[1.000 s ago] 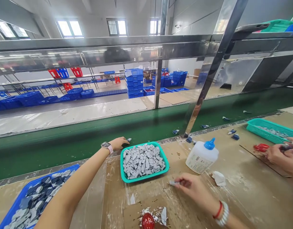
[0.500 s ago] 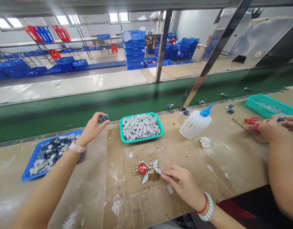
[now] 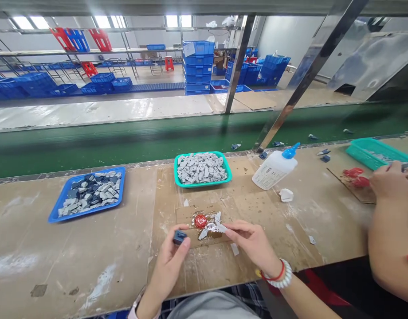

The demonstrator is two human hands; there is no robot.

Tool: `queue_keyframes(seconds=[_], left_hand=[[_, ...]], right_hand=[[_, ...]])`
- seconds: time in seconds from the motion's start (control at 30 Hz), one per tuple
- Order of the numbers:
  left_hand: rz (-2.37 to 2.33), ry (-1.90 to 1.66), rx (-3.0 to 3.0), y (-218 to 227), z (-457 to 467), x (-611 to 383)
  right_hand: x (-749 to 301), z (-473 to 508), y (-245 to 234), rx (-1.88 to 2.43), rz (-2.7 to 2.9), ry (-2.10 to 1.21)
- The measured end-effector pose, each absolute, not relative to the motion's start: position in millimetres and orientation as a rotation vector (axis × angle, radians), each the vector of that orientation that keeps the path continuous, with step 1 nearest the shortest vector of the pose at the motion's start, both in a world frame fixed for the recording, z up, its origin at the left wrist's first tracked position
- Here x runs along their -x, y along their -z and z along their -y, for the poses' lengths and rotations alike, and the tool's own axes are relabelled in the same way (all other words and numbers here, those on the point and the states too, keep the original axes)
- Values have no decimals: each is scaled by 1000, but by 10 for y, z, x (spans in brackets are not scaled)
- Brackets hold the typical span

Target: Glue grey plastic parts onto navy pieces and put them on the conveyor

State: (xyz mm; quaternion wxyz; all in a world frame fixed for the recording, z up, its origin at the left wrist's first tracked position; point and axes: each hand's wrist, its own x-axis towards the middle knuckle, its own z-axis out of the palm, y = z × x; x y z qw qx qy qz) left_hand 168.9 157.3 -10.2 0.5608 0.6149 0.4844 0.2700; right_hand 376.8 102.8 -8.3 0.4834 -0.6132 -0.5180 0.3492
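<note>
The dark blue piece (image 3: 180, 237) is just left of and nearer than the red disc (image 3: 200, 221), pinched between thumb and fingers of the left hand (image 3: 167, 261). To the disc's right, the right hand (image 3: 257, 243) grasps a slim grey piece (image 3: 221, 227) in its fingertips. Beyond the disc on the desk (image 3: 124, 248) stands the green tray (image 3: 177, 178), heaped with grey pieces; farther left of it lies the blue tray (image 3: 52, 218), holding dark and grey pieces. Right of and beyond the disc, the white bottle (image 3: 273, 170) leans.
</note>
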Motion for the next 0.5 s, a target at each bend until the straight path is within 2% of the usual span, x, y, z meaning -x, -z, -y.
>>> queue_keyframes(seconds=[0.13, 0.33, 0.5], left_hand=[[-988, -631, -1552, -7, -1558, -2026], [-888, -692, -1640, -209, -1533, -2272], [-954, -709, -1703, -211, -1502, -2316]], right_hand=[[-3737, -1041, -86, 1328, 1097, -1054], [-3613, -1009, -286, 1337, 1219, -714], [-3558, -973, -313, 1352, 1423, -535]])
